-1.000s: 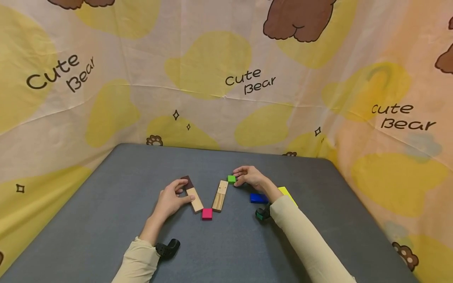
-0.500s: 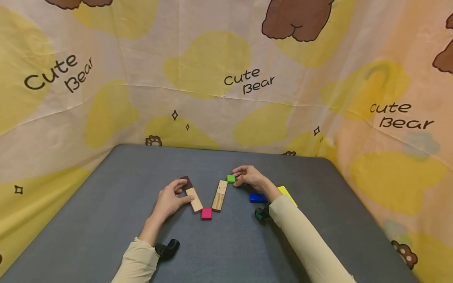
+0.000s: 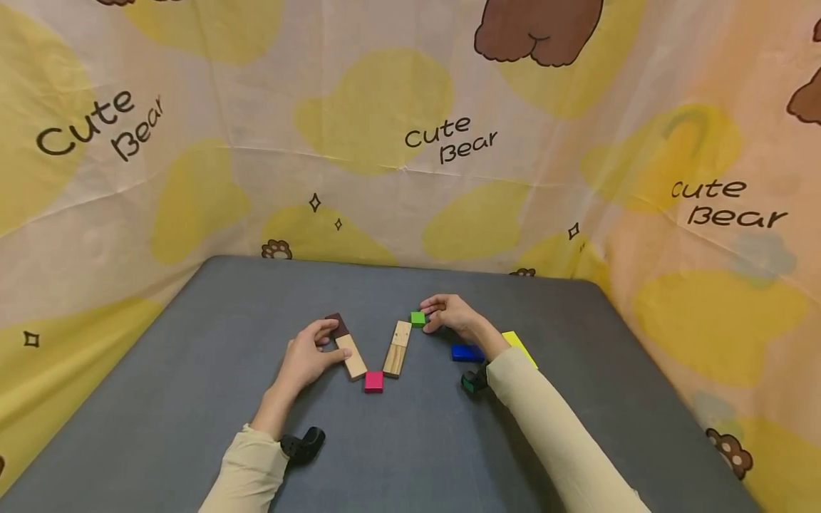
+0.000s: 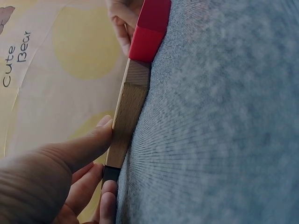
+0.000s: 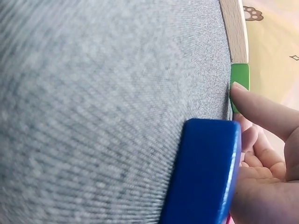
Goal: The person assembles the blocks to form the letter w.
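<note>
Makeshift recording corner, staged rather than lived in. Grey fabric-covered desk point(image 3: 192, 399) enclosed on three sides by thin printed backdrop sheet point(image 3: 398, 192): pale cream, yellow blobs, brown bears, paw prints, "Cute Bear" lettering repeated. Creases and fold lines seen across sheet, hung as temporary screen. Small painted and plain wooden blocks point(image 3: 398, 348) laid out on desk. Small black cameras point(image 3: 301, 447) strapped at both wrists of person in beige sleeves. Room beyond sheet hidden from view.

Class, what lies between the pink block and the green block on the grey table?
A light wooden block lies slanted between the pink block and the green block, as the head view shows.
</note>
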Available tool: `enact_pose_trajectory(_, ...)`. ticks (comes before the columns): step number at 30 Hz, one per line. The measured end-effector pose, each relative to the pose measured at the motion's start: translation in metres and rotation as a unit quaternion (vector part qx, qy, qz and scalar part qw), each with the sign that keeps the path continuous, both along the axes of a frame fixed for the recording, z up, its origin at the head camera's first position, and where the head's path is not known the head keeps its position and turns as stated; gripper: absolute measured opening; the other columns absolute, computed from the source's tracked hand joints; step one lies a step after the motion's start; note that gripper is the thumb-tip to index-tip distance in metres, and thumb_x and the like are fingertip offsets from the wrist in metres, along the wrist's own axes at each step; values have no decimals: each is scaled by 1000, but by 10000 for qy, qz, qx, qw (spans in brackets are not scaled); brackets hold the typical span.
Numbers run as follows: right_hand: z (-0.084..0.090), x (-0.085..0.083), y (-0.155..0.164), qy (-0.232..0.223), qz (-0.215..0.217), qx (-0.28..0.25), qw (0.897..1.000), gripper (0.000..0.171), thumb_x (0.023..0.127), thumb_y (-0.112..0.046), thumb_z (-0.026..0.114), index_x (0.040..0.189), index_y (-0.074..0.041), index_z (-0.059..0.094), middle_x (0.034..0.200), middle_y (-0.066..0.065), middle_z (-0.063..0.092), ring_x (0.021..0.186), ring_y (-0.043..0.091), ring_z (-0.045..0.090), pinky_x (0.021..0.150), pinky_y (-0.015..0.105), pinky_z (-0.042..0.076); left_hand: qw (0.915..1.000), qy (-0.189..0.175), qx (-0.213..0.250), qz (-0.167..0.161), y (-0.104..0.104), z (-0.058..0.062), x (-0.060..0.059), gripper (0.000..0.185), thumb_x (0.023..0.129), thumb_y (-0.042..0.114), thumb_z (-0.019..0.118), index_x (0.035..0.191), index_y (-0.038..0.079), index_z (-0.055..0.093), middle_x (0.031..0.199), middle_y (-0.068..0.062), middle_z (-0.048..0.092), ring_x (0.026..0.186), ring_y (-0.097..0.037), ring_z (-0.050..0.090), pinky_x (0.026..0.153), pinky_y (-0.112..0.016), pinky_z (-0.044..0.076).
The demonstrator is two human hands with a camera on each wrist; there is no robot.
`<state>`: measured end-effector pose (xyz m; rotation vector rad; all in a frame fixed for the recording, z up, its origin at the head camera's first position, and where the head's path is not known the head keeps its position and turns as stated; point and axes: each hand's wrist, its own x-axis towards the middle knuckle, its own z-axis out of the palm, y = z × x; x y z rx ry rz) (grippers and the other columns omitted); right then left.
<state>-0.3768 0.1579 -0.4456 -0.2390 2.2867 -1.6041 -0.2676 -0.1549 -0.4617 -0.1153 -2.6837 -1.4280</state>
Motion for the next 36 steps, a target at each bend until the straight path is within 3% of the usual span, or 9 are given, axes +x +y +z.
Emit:
enact_pose_trajectory(6,-6,2,0,-73,19,-7,10000,53,72,16,78,121,2,63,110,12,64,91,22,58,78,29,52,10000,-14,-31,-10,-1,-5,2,63,82,22,83,137,6,56,135,-17,58,119,-37,55,97,-55,42)
enact_pose_trajectory(14,0,-1,5,28,15,-81,10000,58,70,19,77,124,5,61,112,13,64,90,22,58,76,29,54,10000,9,-17,10,1,-1,-4,63,82,22,83,137,6,56,135,-17,58,119,-36,55,97,-54,42)
enact_pose_trajectory(22,15,-5,35,681,-99,-52,9976,53,76,7,79,126,4,61,113,18,66,87,27,60,74,33,53,10000,35,-35,-9,3,1,-3,63,82,23,83,137,6,55,135,-17,58,119,-36,55,97,-54,42)
enact_pose_trajectory(26,21,-13,56,813,-17,-166,9965,50,79,6,78,125,8,60,117,24,63,96,31,60,80,32,54,10000,-27,-43,22,2,1,-1,63,82,23,83,137,6,55,136,-17,57,119,-36,54,97,-54,42)
enact_pose_trajectory(29,25,-17,67,920,116,79,9957,50,80,4,77,126,8,60,123,25,61,107,34,57,86,34,53,10000,-48,-59,45,1,2,-1,63,83,23,82,137,6,55,136,-17,56,119,-36,54,97,-54,42)
enact_pose_trajectory(36,32,-23,86,1062,505,461,9920,52,79,2,79,128,5,61,132,18,58,123,35,50,103,51,39,10000,-35,-74,48,0,3,-2,64,83,24,82,138,7,55,136,-16,57,118,-35,55,100,-56,35)
